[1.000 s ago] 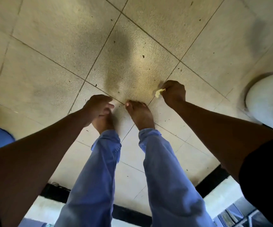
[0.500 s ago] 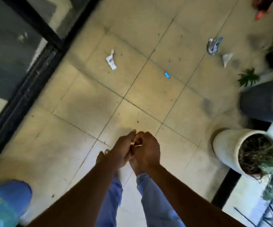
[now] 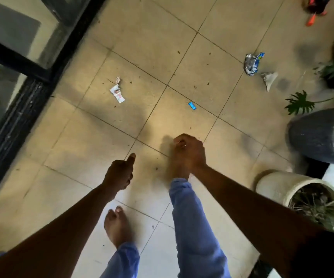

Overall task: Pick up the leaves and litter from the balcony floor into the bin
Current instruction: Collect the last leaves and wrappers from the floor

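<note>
Ahead of right grip (image 3: 189, 150) | blue wrapper (image 3: 192, 105), well apart

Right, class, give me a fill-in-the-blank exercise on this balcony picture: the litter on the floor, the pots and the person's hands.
1. The small wrapper lying alone near the middle of the floor is ____ in colour.
2. The white wrapper lies nearer the ____ hand.
3. The right hand is closed into a ____.
4. The grey pot and the cream pot both stand on the person's ____ side.

Missing words: blue; left; fist; right
</note>
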`<state>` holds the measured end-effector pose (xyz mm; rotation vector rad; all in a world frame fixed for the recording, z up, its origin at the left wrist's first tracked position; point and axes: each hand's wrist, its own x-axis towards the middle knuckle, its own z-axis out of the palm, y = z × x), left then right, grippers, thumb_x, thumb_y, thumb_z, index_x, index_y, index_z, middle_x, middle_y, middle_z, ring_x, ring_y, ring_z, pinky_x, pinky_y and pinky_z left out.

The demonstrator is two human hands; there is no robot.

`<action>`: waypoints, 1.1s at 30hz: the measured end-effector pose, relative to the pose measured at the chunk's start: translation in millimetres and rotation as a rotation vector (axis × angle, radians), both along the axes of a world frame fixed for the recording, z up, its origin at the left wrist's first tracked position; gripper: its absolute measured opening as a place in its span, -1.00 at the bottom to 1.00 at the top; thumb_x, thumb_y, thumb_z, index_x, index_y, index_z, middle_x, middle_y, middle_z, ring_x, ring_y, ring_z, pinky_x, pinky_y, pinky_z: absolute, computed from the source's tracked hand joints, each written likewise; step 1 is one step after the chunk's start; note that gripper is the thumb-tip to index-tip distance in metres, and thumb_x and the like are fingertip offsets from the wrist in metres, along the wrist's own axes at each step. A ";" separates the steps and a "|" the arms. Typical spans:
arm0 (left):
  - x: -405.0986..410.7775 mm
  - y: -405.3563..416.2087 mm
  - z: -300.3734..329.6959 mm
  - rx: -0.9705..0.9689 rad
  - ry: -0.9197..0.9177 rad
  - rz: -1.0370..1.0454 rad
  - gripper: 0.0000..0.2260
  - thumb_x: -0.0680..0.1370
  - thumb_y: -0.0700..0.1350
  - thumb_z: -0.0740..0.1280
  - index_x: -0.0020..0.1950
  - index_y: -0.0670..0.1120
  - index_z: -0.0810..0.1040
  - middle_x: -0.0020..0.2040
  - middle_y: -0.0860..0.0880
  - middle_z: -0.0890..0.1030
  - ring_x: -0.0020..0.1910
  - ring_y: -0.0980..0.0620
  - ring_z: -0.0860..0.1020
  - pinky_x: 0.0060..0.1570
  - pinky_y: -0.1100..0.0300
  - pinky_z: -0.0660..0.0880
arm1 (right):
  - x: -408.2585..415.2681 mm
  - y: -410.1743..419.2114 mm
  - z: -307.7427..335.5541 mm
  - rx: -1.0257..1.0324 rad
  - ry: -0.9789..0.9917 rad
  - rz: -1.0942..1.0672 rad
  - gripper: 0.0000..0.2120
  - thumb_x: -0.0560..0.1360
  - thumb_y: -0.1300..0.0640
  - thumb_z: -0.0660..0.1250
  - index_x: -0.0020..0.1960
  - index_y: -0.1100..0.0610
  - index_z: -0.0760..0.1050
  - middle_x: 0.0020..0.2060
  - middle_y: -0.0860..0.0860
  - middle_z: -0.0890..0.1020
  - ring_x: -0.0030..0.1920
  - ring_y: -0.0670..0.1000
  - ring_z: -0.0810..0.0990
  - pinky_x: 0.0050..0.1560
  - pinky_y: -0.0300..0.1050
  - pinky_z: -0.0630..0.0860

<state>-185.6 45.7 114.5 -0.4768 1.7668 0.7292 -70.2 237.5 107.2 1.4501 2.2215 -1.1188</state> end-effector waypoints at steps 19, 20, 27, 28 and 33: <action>-0.1 108.4 -185.1 0.074 -0.186 0.040 -0.57 0.63 0.20 0.27 -0.34 -0.02 0.41 -0.51 0.08 0.30 -0.61 0.14 0.21 -0.55 0.38 0.10 | -53.3 199.8 -239.6 0.300 -0.109 0.509 -0.85 0.54 0.21 0.31 0.09 0.15 0.58 0.03 0.17 0.61 0.03 0.21 0.62 0.03 0.03 0.57; -2.3 112.2 -182.8 0.077 -0.200 0.112 -0.58 0.63 0.20 0.27 -0.33 -0.01 0.40 -0.51 0.09 0.29 -0.60 0.14 0.20 -0.56 0.38 0.08 | -57.4 196.5 -235.0 0.266 -0.124 0.467 -0.87 0.53 0.21 0.31 0.03 0.12 0.60 0.00 0.14 0.63 0.01 0.18 0.63 0.02 0.02 0.58; -45.1 155.3 -142.7 0.139 -0.240 0.634 -0.63 0.59 0.27 0.26 -0.18 -0.01 0.49 -0.47 0.07 0.32 -0.44 0.08 0.25 -0.29 0.21 0.28 | -107.3 117.0 -161.6 -0.448 0.065 -0.165 -0.94 0.33 0.17 0.53 -0.27 0.04 0.68 -0.27 -0.01 0.74 -0.21 0.01 0.70 -0.09 0.04 0.67; -53.1 161.9 -135.0 0.147 -0.216 0.665 -0.62 0.57 0.30 0.27 -0.14 -0.01 0.52 -0.44 0.07 0.36 -0.40 0.08 0.31 -0.21 0.18 0.34 | -115.6 100.9 -146.0 -0.507 0.098 -0.207 -0.96 0.29 0.15 0.52 -0.28 0.06 0.68 -0.28 0.02 0.74 -0.25 0.02 0.69 -0.14 0.03 0.64; -92.6 182.6 -93.7 0.282 -0.193 0.902 -0.61 0.60 0.24 0.28 -0.13 -0.09 0.53 -0.35 -0.03 0.45 -0.36 0.03 0.51 -0.23 0.19 0.47 | -155.3 33.3 -70.0 -0.431 0.068 -0.414 -0.90 0.43 0.15 0.48 -0.08 0.03 0.73 -0.18 -0.03 0.75 -0.10 0.01 0.72 0.03 0.02 0.67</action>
